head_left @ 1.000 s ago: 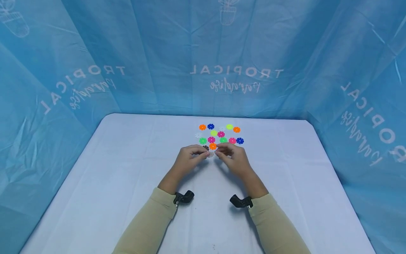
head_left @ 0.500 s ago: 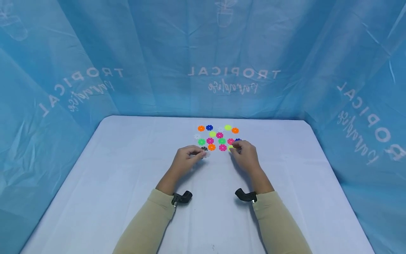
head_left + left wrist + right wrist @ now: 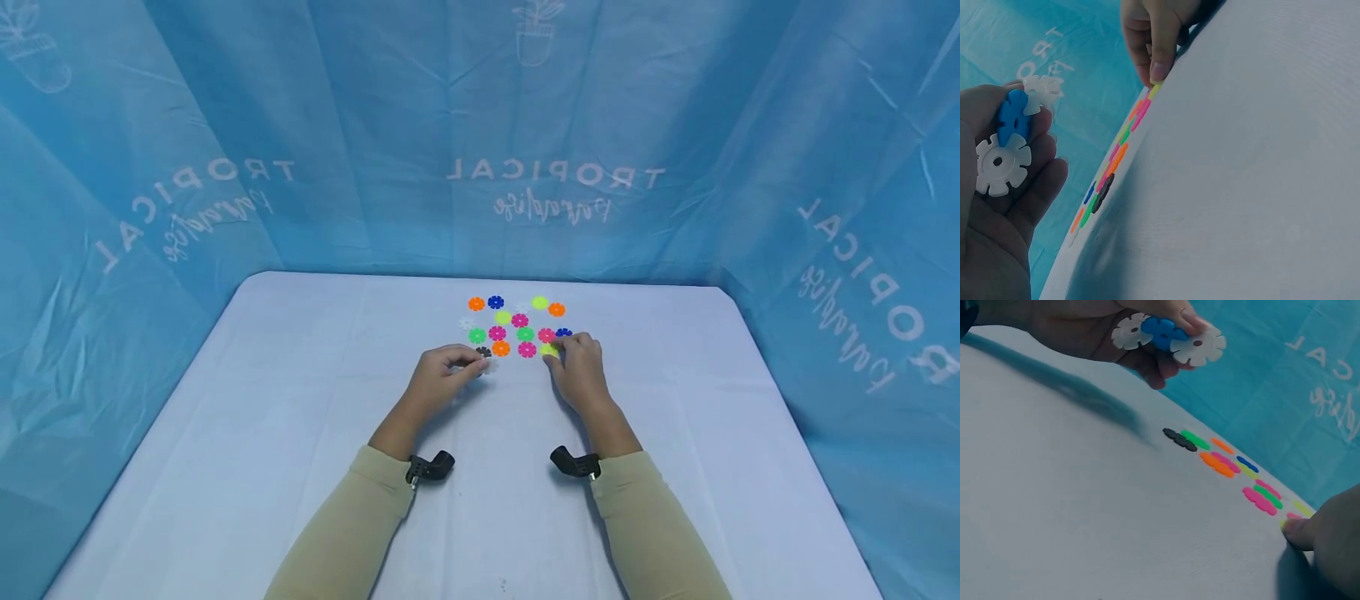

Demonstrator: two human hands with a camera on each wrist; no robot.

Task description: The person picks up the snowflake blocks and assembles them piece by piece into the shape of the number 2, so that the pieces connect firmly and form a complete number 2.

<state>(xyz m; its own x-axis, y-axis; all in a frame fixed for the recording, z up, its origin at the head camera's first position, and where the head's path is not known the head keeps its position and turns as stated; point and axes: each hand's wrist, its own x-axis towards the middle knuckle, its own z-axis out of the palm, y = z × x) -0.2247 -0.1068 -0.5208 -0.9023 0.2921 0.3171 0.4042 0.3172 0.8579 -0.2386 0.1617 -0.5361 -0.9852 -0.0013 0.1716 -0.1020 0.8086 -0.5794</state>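
Note:
My left hand (image 3: 442, 375) holds a short chain of notched snowflake discs above the table. In the left wrist view a blue disc (image 3: 1014, 117) joins a white disc (image 3: 1004, 165) and another white disc (image 3: 1042, 92), between the thumb and curled fingers. To the right, my right hand (image 3: 583, 371) is down at a yellow-green disc (image 3: 550, 351) on the near side of the spread discs. Its thumb and fingers pinch that disc at its edges, covering part of it. A black disc (image 3: 483, 352) and an orange disc (image 3: 501, 348) lie just beyond the left fingertips.
Several more loose discs lie flat toward the far side of the white table (image 3: 337, 375), among them a green disc (image 3: 477, 336), a pink disc (image 3: 527, 350) and a blue disc (image 3: 496, 302). A blue printed curtain (image 3: 375, 125) surrounds the table's back and sides.
My right hand has moved away from the left hand, rightward to the yellow-green disc, uncovering a pink disc. The left hand has drawn slightly left, still holding the chain.

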